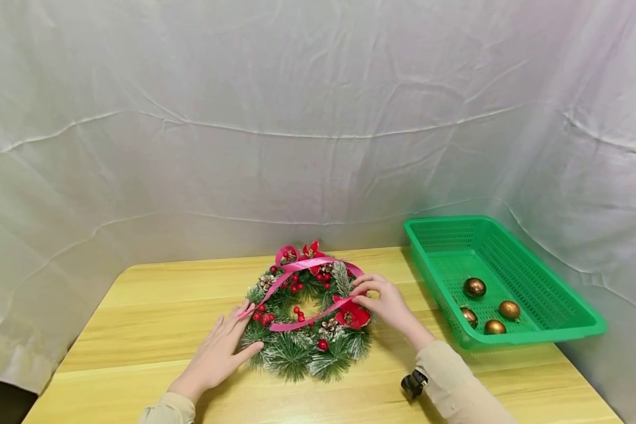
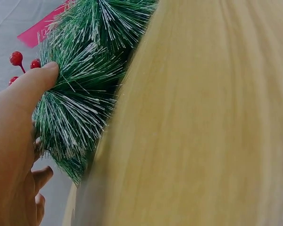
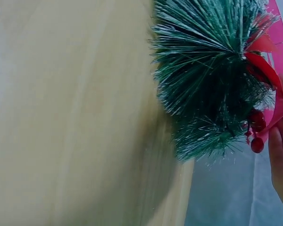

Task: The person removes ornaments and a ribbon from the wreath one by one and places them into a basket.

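Observation:
A green wreath [image 1: 290, 356] with frosted needle tips lies on the table, decorated with red berries [image 1: 323, 344], pinecones [image 1: 267, 282] and a red poinsettia [image 1: 353, 316] on its right side. Draped over it is a pink ribbon [image 1: 308, 264], looped at the top left, with one tail crossing the lower middle. My right hand [image 1: 384, 300] pinches the ribbon between thumb and fingers at the wreath's right edge. Along the left edge rests my left hand [image 1: 219, 347], fingers extended beside the needles. In the left wrist view its thumb [image 2: 35, 84] lies on the needles.
To the right, a green plastic basket [image 1: 535, 338] holds several shiny bronze balls [image 1: 474, 287]. A small black device [image 1: 414, 384] sits at the right sleeve. Pale fabric [image 1: 318, 176] hangs behind the wooden table [image 1: 153, 318].

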`<state>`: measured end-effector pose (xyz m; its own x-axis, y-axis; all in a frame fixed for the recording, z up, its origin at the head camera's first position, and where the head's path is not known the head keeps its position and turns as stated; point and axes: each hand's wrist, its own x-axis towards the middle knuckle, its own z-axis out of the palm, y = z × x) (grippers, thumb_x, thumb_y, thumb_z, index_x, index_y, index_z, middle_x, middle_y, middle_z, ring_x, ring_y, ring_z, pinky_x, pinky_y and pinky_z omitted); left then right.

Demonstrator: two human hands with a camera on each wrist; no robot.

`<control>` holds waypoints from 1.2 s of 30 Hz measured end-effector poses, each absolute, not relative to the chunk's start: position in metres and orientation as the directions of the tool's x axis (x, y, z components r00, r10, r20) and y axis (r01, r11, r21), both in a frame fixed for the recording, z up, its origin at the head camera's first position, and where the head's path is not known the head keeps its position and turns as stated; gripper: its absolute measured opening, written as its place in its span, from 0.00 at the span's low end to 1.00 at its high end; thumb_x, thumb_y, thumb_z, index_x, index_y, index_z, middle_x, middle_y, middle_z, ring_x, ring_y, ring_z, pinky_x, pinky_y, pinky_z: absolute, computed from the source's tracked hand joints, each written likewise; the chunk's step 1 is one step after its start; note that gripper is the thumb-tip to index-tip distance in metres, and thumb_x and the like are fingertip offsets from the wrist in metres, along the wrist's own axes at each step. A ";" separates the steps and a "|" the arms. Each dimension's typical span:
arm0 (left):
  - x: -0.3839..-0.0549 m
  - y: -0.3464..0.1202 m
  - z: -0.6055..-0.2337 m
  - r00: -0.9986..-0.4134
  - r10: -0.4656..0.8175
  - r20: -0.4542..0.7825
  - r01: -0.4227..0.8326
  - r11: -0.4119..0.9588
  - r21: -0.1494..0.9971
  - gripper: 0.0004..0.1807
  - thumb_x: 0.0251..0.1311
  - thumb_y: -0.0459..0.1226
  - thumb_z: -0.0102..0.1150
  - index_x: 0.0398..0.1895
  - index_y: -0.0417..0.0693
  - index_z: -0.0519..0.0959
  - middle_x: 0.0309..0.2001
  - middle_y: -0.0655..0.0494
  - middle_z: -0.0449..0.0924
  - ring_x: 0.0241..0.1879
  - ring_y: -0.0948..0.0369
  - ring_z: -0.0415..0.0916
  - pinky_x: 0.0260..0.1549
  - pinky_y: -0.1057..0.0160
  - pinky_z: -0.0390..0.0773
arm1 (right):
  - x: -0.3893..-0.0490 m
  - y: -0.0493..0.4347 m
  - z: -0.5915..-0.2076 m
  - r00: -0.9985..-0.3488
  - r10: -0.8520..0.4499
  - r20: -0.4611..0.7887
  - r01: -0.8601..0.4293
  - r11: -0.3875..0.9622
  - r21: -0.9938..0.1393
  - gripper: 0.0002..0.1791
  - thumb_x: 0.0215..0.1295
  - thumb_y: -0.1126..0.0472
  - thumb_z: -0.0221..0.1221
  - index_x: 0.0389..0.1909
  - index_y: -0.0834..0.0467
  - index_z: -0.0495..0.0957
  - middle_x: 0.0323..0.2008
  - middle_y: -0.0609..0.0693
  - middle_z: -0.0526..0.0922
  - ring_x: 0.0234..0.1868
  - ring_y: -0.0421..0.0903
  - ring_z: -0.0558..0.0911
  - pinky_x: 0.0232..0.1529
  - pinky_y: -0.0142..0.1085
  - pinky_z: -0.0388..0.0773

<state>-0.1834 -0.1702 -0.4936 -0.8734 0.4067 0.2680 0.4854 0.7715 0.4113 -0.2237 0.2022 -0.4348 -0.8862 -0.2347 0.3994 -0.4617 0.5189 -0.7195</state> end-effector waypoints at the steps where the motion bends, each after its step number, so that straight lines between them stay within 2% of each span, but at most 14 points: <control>1: -0.183 -0.170 -0.494 -0.874 0.406 0.267 0.485 0.771 0.412 0.43 0.63 0.63 0.47 0.74 0.48 0.56 0.75 0.56 0.45 0.72 0.51 0.46 0.68 0.43 0.44 | -0.225 0.202 -0.433 -0.884 -0.234 0.404 -0.466 0.509 -0.724 0.06 0.51 0.67 0.69 0.30 0.55 0.85 0.45 0.52 0.82 0.51 0.53 0.77 0.56 0.50 0.72; 7: -0.183 -0.170 -0.494 -0.876 0.402 0.266 0.481 0.774 0.412 0.43 0.63 0.62 0.47 0.74 0.48 0.56 0.75 0.55 0.45 0.72 0.51 0.46 0.68 0.43 0.43 | -0.239 0.196 -0.420 -0.865 -0.218 0.452 -0.499 0.468 -0.729 0.04 0.53 0.66 0.69 0.31 0.59 0.86 0.44 0.56 0.82 0.50 0.53 0.77 0.54 0.49 0.74; 14: -0.181 -0.169 -0.492 -0.875 0.405 0.266 0.482 0.773 0.412 0.43 0.63 0.62 0.47 0.74 0.48 0.54 0.75 0.54 0.45 0.72 0.50 0.47 0.68 0.42 0.44 | -0.262 0.188 -0.414 -0.916 -0.174 0.361 -0.398 0.497 -0.771 0.04 0.55 0.63 0.69 0.31 0.58 0.87 0.45 0.54 0.83 0.48 0.50 0.78 0.50 0.49 0.75; 20: -0.181 -0.169 -0.493 -0.874 0.401 0.275 0.484 0.771 0.414 0.43 0.63 0.62 0.47 0.74 0.49 0.54 0.75 0.55 0.45 0.72 0.51 0.47 0.68 0.42 0.45 | -0.279 0.186 -0.416 -0.923 -0.149 0.354 -0.379 0.506 -0.775 0.07 0.57 0.64 0.67 0.33 0.64 0.86 0.46 0.60 0.82 0.51 0.56 0.78 0.52 0.48 0.76; 26: -0.182 -0.168 -0.493 -0.865 0.407 0.293 0.498 0.770 0.400 0.43 0.64 0.62 0.47 0.74 0.48 0.54 0.75 0.53 0.46 0.72 0.49 0.48 0.67 0.41 0.46 | -0.290 0.185 -0.421 -0.933 -0.120 0.338 -0.349 0.524 -0.777 0.08 0.57 0.64 0.67 0.36 0.63 0.86 0.46 0.58 0.83 0.51 0.55 0.78 0.54 0.47 0.75; 30: -0.182 -0.168 -0.494 -0.870 0.401 0.287 0.490 0.773 0.402 0.43 0.63 0.62 0.47 0.74 0.48 0.54 0.75 0.54 0.45 0.72 0.51 0.47 0.68 0.42 0.46 | -0.293 0.186 -0.426 -0.933 -0.118 0.341 -0.349 0.535 -0.770 0.06 0.58 0.66 0.66 0.35 0.64 0.85 0.48 0.61 0.81 0.52 0.57 0.77 0.54 0.48 0.75; 36: -0.182 -0.168 -0.494 -0.870 0.399 0.289 0.489 0.770 0.410 0.44 0.63 0.62 0.48 0.74 0.48 0.54 0.75 0.54 0.45 0.72 0.51 0.47 0.68 0.42 0.46 | -0.296 0.185 -0.430 -0.947 -0.098 0.305 -0.311 0.515 -0.799 0.04 0.59 0.67 0.65 0.33 0.64 0.82 0.50 0.64 0.80 0.45 0.57 0.82 0.46 0.47 0.79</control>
